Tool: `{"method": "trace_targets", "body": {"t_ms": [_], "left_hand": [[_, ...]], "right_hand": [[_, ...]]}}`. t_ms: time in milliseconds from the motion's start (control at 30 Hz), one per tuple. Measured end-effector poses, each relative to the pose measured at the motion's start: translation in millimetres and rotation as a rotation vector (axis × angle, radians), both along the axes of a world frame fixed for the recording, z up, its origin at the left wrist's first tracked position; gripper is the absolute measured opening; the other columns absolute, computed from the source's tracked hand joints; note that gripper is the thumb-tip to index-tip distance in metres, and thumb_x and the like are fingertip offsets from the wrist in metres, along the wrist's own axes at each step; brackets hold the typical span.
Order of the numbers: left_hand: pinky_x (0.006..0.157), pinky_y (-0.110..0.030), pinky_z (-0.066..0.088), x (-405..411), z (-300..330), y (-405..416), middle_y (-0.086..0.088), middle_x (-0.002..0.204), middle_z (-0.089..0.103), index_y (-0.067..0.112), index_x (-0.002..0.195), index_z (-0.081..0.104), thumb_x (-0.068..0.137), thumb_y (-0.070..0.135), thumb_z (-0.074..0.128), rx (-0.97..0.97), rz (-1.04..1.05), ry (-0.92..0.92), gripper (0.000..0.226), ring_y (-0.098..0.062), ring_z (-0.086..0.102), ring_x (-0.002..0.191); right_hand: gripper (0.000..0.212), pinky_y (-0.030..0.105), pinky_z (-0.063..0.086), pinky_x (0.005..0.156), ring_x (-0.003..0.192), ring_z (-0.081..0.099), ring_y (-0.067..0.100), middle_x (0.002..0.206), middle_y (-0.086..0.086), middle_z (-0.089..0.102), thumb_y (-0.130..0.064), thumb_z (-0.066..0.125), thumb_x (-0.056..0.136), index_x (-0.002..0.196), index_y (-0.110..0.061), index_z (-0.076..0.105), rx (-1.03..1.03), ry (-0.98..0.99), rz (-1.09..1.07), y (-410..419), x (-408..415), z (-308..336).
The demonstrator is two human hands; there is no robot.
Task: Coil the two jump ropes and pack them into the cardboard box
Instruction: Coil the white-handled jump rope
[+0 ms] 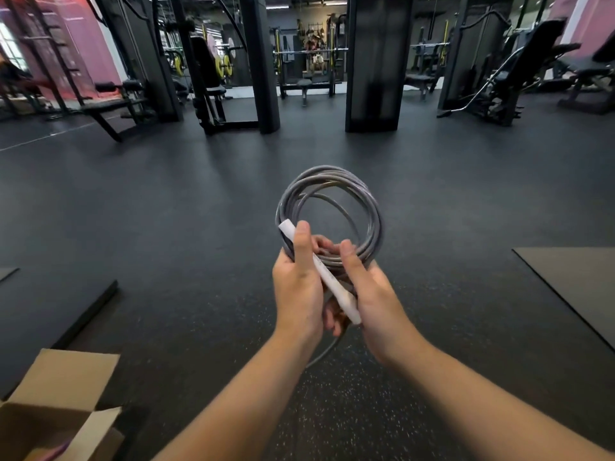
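Both hands hold a gray rope [327,207] rolled in a ring, up over the dark floor [166,227]. The left hand [298,287] wraps its white handle [321,272]. The right hand [372,294] pinches the loops. The open box [60,387] sits low on the left.

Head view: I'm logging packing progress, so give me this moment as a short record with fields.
setting: gym floor, dark rubber, machines behind
rope in hand: grey jump rope, coiled in loops, held up in front of the person
handle: white handle lies slantwise across the coil's lower part
left hand: grips coil and handle, thumb along the handle
right hand: grips the coil's lower right, thumb on the loops
loose end: a short length hangs below the hands
cardboard box: open, lower left on the floor, something purple inside
packed: this rope not yet in the box
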State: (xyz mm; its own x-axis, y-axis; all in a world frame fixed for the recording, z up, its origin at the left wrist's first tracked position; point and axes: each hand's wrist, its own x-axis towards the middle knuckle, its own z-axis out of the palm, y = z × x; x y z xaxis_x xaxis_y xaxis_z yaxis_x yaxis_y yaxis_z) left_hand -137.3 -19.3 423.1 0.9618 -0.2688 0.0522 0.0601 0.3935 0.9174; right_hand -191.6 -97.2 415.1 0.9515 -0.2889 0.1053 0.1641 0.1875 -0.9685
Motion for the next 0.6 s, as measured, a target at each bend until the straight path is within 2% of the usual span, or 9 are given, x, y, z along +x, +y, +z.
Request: {"method": "trace_targets", "body": {"t_ms": [33,100,167,233,300,367,467,600], "left_hand": [[0.035,-0.028,0.043,-1.4,-2.8,-0.5,-0.029,0.087,0.073,0.019,0.086,0.058,0.096,0.064,0.049,0.023,-0.004,-0.005,0.046,-0.033,0.056,0.038],[0.046,-0.032,0.047,-1.3,-6.8,-3.3,-0.023,0.084,0.074,0.014,0.091,0.056,0.094,0.062,0.055,0.015,0.020,-0.011,0.048,-0.037,0.065,0.055],[0.048,-0.029,0.046,1.7,-8.3,-4.6,-0.011,0.070,0.066,0.010,0.085,0.058,0.093,0.049,0.061,-0.010,0.010,-0.022,0.040,-0.028,0.060,0.057],[0.055,-0.033,0.051,9.5,-7.9,-0.3,-0.008,0.069,0.067,0.008,0.084,0.062,0.091,0.038,0.071,-0.033,-0.064,-0.040,0.032,-0.024,0.061,0.058],[0.072,-0.042,0.057,20.8,-4.5,8.5,-0.012,0.084,0.070,0.008,0.104,0.064,0.087,0.026,0.077,-0.031,-0.127,-0.080,0.028,-0.028,0.068,0.075],[0.079,-0.040,0.058,33.7,3.5,19.4,-0.009,0.093,0.071,0.011,0.124,0.057,0.083,0.017,0.079,0.030,-0.179,-0.145,0.046,-0.028,0.071,0.087],[0.080,-0.032,0.057,49.7,21.4,37.3,-0.002,0.103,0.073,0.020,0.130,0.056,0.075,0.020,0.084,0.307,-0.272,-0.332,0.062,-0.021,0.073,0.094],[0.099,-0.032,0.052,54.5,46.4,53.6,0.006,0.117,0.069,0.045,0.134,0.051,0.072,0.038,0.091,0.749,-0.431,-0.546,0.075,-0.008,0.070,0.106]], "right_hand": [[0.048,0.026,0.041,0.035,0.038,0.052,0.023,0.060,0.009,0.064,-0.053,0.052,0.098,0.116,-0.009,0.063,-0.009,0.015,-0.060,1.5,-0.2,2.8],[0.036,0.021,0.033,0.033,0.032,0.045,0.016,0.053,0.002,0.060,-0.044,0.057,0.100,0.102,-0.009,0.063,-0.039,0.042,-0.176,0.5,1.7,4.9],[0.028,0.019,0.030,0.033,0.032,0.041,0.011,0.051,0.002,0.058,-0.038,0.060,0.100,0.093,-0.011,0.065,-0.060,0.065,-0.227,-5.7,3.5,8.4],[0.023,0.019,0.030,0.034,0.032,0.042,0.010,0.054,0.008,0.060,-0.032,0.063,0.100,0.093,-0.011,0.067,-0.139,0.077,-0.216,-18.4,4.7,15.1],[0.021,0.019,0.031,0.036,0.033,0.043,0.008,0.053,0.007,0.061,-0.028,0.064,0.100,0.094,-0.008,0.067,-0.288,0.094,-0.180,-35.6,4.1,23.7],[0.020,0.020,0.033,0.037,0.035,0.043,0.008,0.053,0.005,0.062,-0.028,0.064,0.099,0.089,-0.010,0.066,-0.474,0.132,-0.140,-51.9,1.0,32.3],[0.022,0.019,0.035,0.041,0.037,0.045,0.007,0.051,0.002,0.062,-0.026,0.067,0.097,0.080,-0.011,0.065,-0.731,0.178,-0.070,-72.2,-5.0,39.3],[0.023,0.024,0.043,0.050,0.045,0.054,0.007,0.053,-0.002,0.061,-0.028,0.074,0.090,0.077,-0.012,0.064,-1.014,0.214,0.021,-82.7,-6.5,36.6]]}}
